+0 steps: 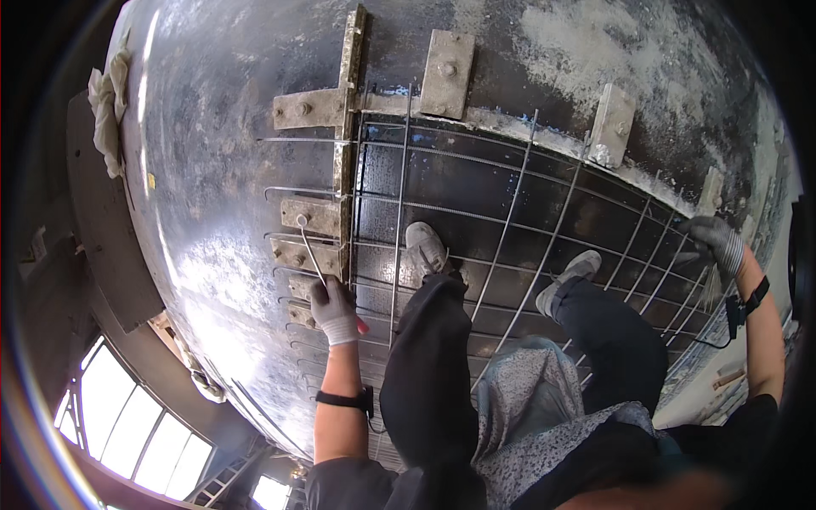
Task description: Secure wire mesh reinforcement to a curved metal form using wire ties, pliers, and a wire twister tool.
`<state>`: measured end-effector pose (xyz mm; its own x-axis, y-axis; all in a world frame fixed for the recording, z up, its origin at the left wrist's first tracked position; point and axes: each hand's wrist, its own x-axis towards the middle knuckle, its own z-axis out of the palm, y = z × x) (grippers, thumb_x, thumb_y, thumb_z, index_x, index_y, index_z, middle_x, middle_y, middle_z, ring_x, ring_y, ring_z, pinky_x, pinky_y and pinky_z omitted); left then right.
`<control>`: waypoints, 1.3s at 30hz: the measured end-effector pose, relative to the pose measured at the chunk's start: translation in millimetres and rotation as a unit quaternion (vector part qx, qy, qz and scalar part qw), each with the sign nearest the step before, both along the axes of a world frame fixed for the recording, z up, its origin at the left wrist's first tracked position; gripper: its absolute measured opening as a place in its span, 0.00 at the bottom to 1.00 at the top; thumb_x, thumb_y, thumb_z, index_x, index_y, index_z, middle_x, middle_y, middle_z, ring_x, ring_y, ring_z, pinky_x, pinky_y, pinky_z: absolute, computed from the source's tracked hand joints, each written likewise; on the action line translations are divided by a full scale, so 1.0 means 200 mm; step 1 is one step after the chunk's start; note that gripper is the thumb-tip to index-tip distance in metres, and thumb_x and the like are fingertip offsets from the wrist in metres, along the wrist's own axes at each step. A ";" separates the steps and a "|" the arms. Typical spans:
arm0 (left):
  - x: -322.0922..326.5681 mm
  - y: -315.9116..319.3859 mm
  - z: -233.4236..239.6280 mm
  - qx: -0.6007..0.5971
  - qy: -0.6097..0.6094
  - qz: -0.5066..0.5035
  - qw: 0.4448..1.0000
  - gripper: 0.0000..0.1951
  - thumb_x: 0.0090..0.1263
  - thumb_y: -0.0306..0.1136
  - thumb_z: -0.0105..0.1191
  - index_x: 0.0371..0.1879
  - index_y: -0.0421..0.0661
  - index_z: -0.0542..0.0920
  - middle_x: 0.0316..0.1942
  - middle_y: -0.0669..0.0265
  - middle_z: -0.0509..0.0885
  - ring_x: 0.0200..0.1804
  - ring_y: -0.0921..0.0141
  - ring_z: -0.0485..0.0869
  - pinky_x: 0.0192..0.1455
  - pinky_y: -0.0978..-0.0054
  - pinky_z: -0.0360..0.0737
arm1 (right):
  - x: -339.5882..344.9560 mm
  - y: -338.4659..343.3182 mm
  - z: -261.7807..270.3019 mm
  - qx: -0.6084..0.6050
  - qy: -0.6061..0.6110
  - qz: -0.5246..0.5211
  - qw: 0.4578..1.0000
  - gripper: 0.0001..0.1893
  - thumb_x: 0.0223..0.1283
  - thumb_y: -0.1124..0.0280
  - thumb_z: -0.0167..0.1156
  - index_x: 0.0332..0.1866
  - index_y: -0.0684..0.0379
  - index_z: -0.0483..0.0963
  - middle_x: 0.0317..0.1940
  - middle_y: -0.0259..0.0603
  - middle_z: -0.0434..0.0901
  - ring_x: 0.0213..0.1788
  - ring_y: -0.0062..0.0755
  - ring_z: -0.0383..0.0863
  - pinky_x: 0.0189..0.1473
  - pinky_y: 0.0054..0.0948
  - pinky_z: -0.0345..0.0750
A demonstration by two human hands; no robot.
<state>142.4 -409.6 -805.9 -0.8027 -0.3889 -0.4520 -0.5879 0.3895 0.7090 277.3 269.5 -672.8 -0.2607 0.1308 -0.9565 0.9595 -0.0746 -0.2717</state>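
My left hand [334, 310], in a grey knit glove, is closed on a thin metal hook tool [311, 250]; a red end sticks out below the fist. The tool's ring-shaped tip lies over a bolted steel block [311, 214] at the formwork edge. My gloved right hand [715, 241] is at the far right edge of the rebar mesh [510, 223], near a crossing of bars. Its fingers are partly hidden, and whether they grip a bar is unclear. The mesh of ribbed bars lies over a dark steel surface, with hooked ends passing the steel edge strip [345, 166] on the left.
My shoes [426, 250] stand within the mesh openings. More bolted blocks [448, 73] hold the curved upper edge form. Bent bar ends [274, 190] stick out at left. A crumpled cloth [107, 118] hangs at the surface's far left edge. A ladder [226, 477] stands beyond, lower left.
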 end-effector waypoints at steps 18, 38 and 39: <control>0.71 -0.38 1.94 0.136 -0.078 0.235 0.959 0.05 0.69 0.31 0.57 0.36 0.45 0.77 0.22 0.71 0.76 0.20 0.78 0.76 0.20 0.81 0.71 | -0.89 -1.61 2.05 -0.123 0.081 0.127 0.981 0.18 0.67 0.64 0.54 0.55 0.65 0.74 0.20 0.26 0.65 0.20 0.14 0.61 0.22 0.19 0.60; 0.04 0.30 2.73 -0.092 0.236 0.008 0.967 0.12 0.58 0.30 0.61 0.42 0.45 0.82 0.36 0.58 0.80 0.38 0.57 0.83 0.39 0.64 0.83 | -1.22 -2.53 1.81 -0.314 0.259 0.145 0.902 0.29 0.72 0.53 0.53 0.67 0.64 0.63 0.46 0.44 0.77 0.48 0.35 0.79 0.53 0.33 0.78; 0.05 0.35 2.74 -0.105 0.226 0.020 0.968 0.12 0.58 0.30 0.60 0.41 0.46 0.82 0.36 0.58 0.80 0.37 0.57 0.83 0.38 0.63 0.82 | -1.21 -2.54 1.84 -0.326 0.254 0.156 0.897 0.29 0.72 0.53 0.53 0.67 0.64 0.63 0.46 0.44 0.77 0.48 0.35 0.79 0.53 0.33 0.78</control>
